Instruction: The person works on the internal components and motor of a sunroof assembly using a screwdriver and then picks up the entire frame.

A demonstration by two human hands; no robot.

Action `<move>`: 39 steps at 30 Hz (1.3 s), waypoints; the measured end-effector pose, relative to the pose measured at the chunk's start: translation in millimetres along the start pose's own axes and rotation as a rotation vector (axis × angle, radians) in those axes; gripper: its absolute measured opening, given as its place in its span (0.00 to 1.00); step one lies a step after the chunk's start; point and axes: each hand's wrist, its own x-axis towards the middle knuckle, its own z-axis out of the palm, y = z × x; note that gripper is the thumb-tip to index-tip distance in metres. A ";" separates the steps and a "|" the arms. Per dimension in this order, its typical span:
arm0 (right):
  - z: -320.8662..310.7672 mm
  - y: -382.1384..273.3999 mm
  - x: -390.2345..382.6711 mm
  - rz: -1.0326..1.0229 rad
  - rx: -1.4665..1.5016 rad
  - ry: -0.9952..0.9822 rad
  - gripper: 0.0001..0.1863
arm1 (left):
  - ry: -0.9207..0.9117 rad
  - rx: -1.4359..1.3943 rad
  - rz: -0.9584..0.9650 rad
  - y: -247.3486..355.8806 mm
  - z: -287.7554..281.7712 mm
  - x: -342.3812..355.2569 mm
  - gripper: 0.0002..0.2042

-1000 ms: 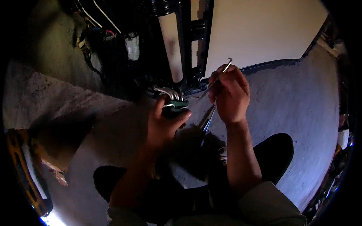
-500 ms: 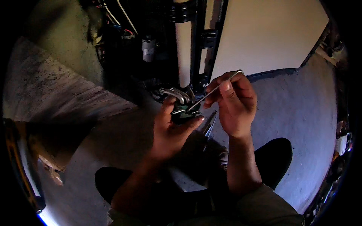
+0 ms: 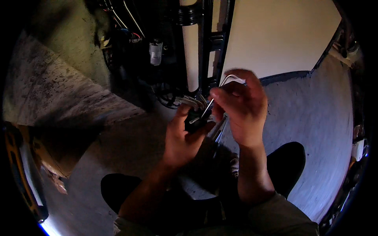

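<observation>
My left hand (image 3: 178, 142) is wrapped round a small dark green holder (image 3: 193, 116) near the middle of the view. Bent metal ends of several L-shaped hex keys (image 3: 189, 101) stick out at its far side. My right hand (image 3: 247, 116) grips one long hex key (image 3: 208, 107) between thumb and fingers. Its bent end curves up by the forefinger, while the straight end reaches down to the holder; whether the tip sits inside a slot I cannot tell. A slim metal tool (image 3: 220, 131) lies below, between the two hands, partly hidden.
Ahead stands a black metal frame (image 3: 206, 47) beside a large cream panel (image 3: 279, 39). A grey metal cylinder (image 3: 156, 53) and loose wires (image 3: 118, 19) show in the dark opening. A sloping concrete block (image 3: 67, 84) is at left. My knees flank the grey floor (image 3: 307, 114).
My right hand has turned and its fingers have shifted on the hex key, which now stands steeper. My left hand has moved slightly right with the holder.
</observation>
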 end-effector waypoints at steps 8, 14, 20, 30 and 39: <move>3.1 40.6 0.7 -0.708 -0.790 -0.097 0.20 | 0.169 -0.053 0.024 -0.8 -2.7 2.0 0.25; -18.4 75.3 0.9 -0.546 -0.463 0.003 0.15 | 0.294 -0.329 -0.274 14.0 -17.5 15.3 0.19; -137.3 287.1 -80.2 0.241 -1.490 -0.642 0.14 | 0.355 -0.397 -0.358 35.5 -21.6 26.3 0.15; -94.9 286.2 -137.1 0.309 -1.559 -0.844 0.12 | 0.375 -0.318 -0.407 23.6 -35.3 22.9 0.15; -77.6 278.3 -127.4 0.078 -1.581 -0.576 0.12 | 0.384 -0.370 -0.450 10.5 -41.0 19.7 0.16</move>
